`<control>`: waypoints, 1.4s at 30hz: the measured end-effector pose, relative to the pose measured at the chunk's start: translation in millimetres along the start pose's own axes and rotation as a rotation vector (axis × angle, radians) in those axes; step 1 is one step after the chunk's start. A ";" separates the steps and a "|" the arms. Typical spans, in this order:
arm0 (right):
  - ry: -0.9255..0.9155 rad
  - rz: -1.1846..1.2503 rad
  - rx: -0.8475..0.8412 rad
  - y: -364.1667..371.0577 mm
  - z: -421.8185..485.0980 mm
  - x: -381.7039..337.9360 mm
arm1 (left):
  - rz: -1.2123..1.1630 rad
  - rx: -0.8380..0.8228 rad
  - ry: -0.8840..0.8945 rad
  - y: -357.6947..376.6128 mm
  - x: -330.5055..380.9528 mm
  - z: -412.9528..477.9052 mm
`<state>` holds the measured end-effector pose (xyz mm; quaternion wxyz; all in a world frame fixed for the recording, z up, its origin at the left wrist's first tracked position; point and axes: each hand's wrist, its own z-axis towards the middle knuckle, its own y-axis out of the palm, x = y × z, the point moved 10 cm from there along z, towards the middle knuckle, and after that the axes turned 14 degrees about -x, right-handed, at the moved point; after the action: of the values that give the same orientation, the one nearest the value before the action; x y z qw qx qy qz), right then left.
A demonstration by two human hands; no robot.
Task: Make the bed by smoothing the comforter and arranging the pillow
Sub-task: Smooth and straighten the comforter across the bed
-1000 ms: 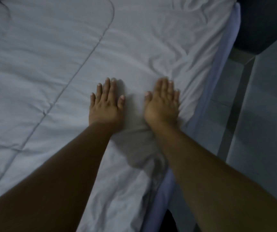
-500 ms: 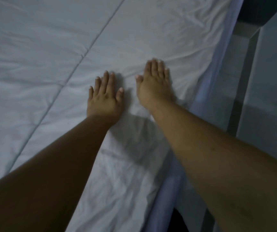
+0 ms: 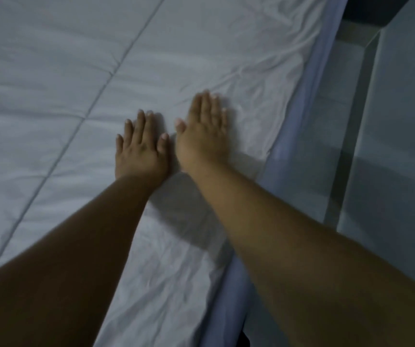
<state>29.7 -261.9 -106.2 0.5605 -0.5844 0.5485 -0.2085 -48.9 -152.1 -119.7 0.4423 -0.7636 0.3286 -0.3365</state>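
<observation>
Both palms have slid forward along the bed's right-hand strip since the earlier frames, and the right hand now leads the left where the two were level before.

Nearest the camera, under the forearms, the comforter point(image 3: 176, 284) is thin, matte white fabric, creased in fine, crumpled folds up to its edge. Beside that edge runs a smooth pale-blue sheet border point(image 3: 229, 291).

The left hand point(image 3: 141, 149) lies flat on the comforter, fingers straight and slightly spread, thumb out. The right hand point(image 3: 204, 131) lies flat just beside it, fingers pressed together, thumb apart; its outline is motion-blurred. Neither hand grips the cloth.

Beyond the fingertips, longer soft creases point(image 3: 264, 68) run diagonally toward the edge. A stitched quilting seam point(image 3: 96, 96) crosses the flatter, padded area to the left.

Procedure, as judged: keep the palms flat with even downward pressure. Stroke outward toward the blue border so the slack leaves the bed. Work the far creases next, then redo the crumpled near strip.

No pillow is in view.
</observation>
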 end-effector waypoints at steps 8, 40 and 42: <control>0.178 -0.125 0.004 21.9 -43.4 71.5 | 0.029 -0.025 0.023 24.1 -39.8 -57.0; 0.223 -0.110 -0.019 130.4 -285.1 -11.5 | 0.041 -0.047 0.009 74.0 -176.4 -268.1; 0.310 -0.097 -0.025 123.0 -293.2 -4.9 | 0.029 -0.051 0.024 75.8 -180.5 -278.1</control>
<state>-273.7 -354.3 -129.6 0.4513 -0.5780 0.6019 -0.3163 -388.9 -164.0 -121.7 0.4233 -0.7658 0.3534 -0.3308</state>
